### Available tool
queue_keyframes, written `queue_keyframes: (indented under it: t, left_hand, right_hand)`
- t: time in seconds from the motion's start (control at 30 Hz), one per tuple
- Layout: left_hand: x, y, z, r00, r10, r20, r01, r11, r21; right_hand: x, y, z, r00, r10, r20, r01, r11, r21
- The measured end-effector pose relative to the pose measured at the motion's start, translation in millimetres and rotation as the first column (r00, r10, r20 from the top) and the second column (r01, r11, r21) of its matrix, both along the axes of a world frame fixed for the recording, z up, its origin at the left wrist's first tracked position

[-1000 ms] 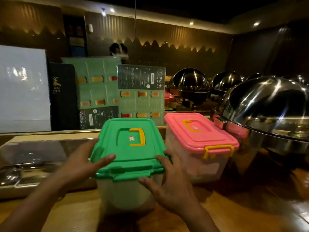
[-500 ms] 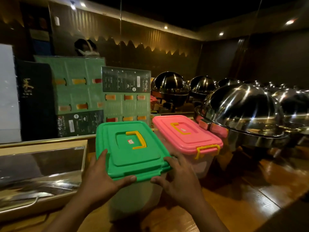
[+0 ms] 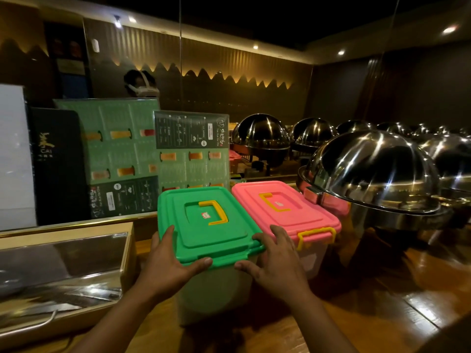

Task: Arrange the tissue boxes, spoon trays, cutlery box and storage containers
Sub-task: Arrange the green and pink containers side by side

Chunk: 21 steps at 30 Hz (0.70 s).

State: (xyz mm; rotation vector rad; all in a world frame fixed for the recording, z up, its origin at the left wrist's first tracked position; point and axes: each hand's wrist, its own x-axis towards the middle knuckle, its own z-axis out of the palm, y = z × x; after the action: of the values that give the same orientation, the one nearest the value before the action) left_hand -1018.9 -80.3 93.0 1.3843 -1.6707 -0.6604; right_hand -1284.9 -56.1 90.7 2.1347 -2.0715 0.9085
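A clear storage container with a green lid [image 3: 209, 222] and yellow handle stands on the wooden counter [image 3: 382, 301]. My left hand [image 3: 168, 263] grips its front left corner, thumb under the lid's rim. My right hand [image 3: 275, 261] holds the front right corner, fingers spread on the lid's edge. A second container with a pink lid [image 3: 285, 210] and yellow latch stands right beside it, lids touching.
A wooden box with a clear lid [image 3: 63, 266] sits at the left. Green menu boards [image 3: 122, 149] lean behind the containers. Shiny steel dome chafing dishes [image 3: 374, 174] line the right side, the nearest close to the pink container.
The green-lidded container has slid back and right until it meets the pink-lidded one. Both hands stayed on its front corners. The view turned a little to the right.
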Motion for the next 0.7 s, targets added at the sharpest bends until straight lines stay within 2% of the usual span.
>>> queue_keyframes:
  t: [0.3, 0.7]
  left_hand:
    - [-5.1, -6.4, -0.4, 1.000, -0.002, 0.003, 0.002, 1.000, -0.015]
    - [1.9, -7.1, -2.0, 0.998, -0.055, -0.012, 0.056, 0.998, 0.032]
  right_hand:
    - [-9.4, -9.2, -2.6, 0.993, 0.068, 0.098, -0.065, 0.997, -0.035]
    - [-6.3, -10.0, -4.3, 0.992, 0.071, 0.106, -0.063, 0.995, -0.078]
